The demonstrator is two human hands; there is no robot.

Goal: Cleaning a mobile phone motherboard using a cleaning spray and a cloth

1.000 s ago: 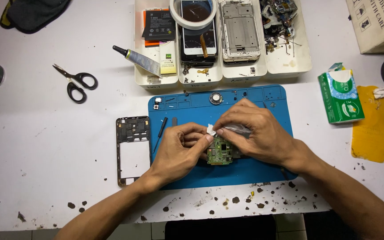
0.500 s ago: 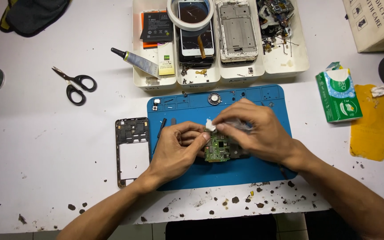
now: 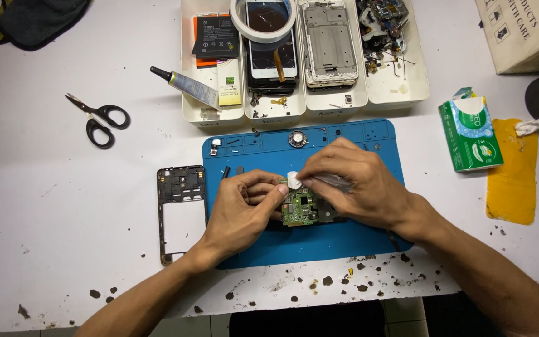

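green circuit board [image 3: 299, 209], under fingertips [image 3: 280, 190]

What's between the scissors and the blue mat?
In the head view, only bare white table lies between the scissors and the blue mat.

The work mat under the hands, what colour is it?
The work mat is blue, seen in the head view.
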